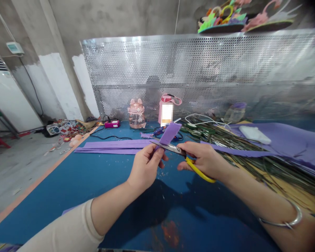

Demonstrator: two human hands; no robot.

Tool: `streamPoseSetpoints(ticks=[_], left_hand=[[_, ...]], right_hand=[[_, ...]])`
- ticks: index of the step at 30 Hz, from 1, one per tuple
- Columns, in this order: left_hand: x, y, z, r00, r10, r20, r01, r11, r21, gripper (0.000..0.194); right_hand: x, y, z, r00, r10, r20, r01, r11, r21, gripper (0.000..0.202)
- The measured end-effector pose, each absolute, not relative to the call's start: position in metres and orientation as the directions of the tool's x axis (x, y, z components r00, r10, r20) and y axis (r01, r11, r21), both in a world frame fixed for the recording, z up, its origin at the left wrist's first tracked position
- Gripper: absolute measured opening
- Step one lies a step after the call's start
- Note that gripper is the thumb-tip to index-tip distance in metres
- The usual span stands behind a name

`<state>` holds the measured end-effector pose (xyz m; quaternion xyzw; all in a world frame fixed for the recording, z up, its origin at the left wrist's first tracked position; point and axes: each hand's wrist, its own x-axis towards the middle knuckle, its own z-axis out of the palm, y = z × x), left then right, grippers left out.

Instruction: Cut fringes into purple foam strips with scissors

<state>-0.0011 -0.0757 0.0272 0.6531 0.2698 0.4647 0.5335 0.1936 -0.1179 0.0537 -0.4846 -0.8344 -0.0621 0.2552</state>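
Observation:
Between thumb and fingers, my left hand [148,164] pinches a short purple strip [171,133] that points up and to the right. My right hand [203,159] is closed on yellow-handled scissors [199,169]. Their metal blades lie across the strip just above my left fingertips; whether they have cut into it I cannot tell. Behind my left hand, several long purple strips [107,146] lie flat on the blue tabletop [94,182]. Another long strip [241,151] stretches out to the right behind my right hand.
A pink-lidded clear jar [137,115] and a pink bottle [162,108] stand at the back. Dark green stems [225,140] and a large purple sheet [291,140] cover the right side. A glue gun [159,131] lies behind my hands. A perforated metal panel [199,70] closes off the rear.

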Motion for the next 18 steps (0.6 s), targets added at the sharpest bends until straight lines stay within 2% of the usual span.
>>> streamPoseSetpoints(ticks=[7, 12, 18], left_hand=[[-0.001, -0.074, 0.029, 0.354, 0.883, 0.308, -0.181, -0.258, 0.949, 0.020], [0.000, -0.075, 0.027, 0.350, 0.879, 0.324, -0.223, -0.258, 0.940, 0.017], [0.000, -0.077, 0.028, 0.335, 0.877, 0.345, -0.230, -0.279, 0.932, 0.019]], right_hand=[[0.191, -0.113, 0.049, -0.437, 0.781, 0.446, 0.832, 0.540, -0.129, 0.073], [0.184, -0.117, 0.051, -0.430, 0.799, 0.422, 0.839, 0.525, -0.140, 0.070], [0.185, -0.118, 0.054, -0.424, 0.796, 0.432, 0.861, 0.503, -0.082, 0.066]])
